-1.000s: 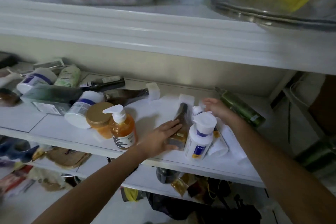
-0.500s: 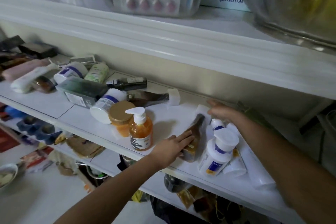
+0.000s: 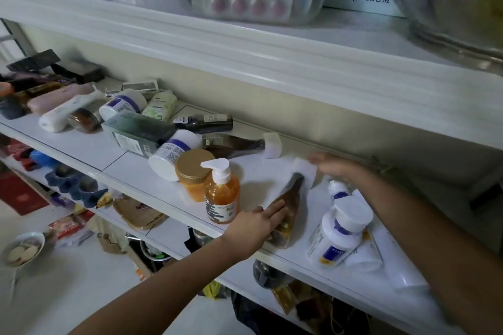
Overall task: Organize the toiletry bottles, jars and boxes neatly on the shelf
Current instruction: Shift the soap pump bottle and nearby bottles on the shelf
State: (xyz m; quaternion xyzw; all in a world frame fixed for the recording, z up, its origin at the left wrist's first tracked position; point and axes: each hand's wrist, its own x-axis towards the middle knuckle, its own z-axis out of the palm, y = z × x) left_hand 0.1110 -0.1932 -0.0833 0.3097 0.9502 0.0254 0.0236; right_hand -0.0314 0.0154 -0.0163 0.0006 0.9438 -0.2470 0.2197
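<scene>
On the white shelf (image 3: 81,144) a brown bottle (image 3: 292,198) with a white cap lies on its side. My left hand (image 3: 258,223) rests on its lower end with straight fingers. My right hand (image 3: 336,166) lies flat at the back of the shelf, its fingertips at the bottle's white cap. An orange pump bottle (image 3: 221,198) stands upright just left of my left hand, with a gold-lidded amber jar (image 3: 194,174) behind it. A white pump bottle (image 3: 337,234) stands under my right forearm, among white tubes.
Lying further left are a white blue-labelled bottle (image 3: 171,155), a dark green box (image 3: 136,133), a second brown bottle (image 3: 239,144), a dark bottle (image 3: 206,122) and several tubes and jars. The upper shelf edge (image 3: 245,46) overhangs. Cluttered lower shelves sit below.
The view has swung left, showing more of the shelf's left end. Both hands stay at the lying brown bottle, which has not visibly moved.
</scene>
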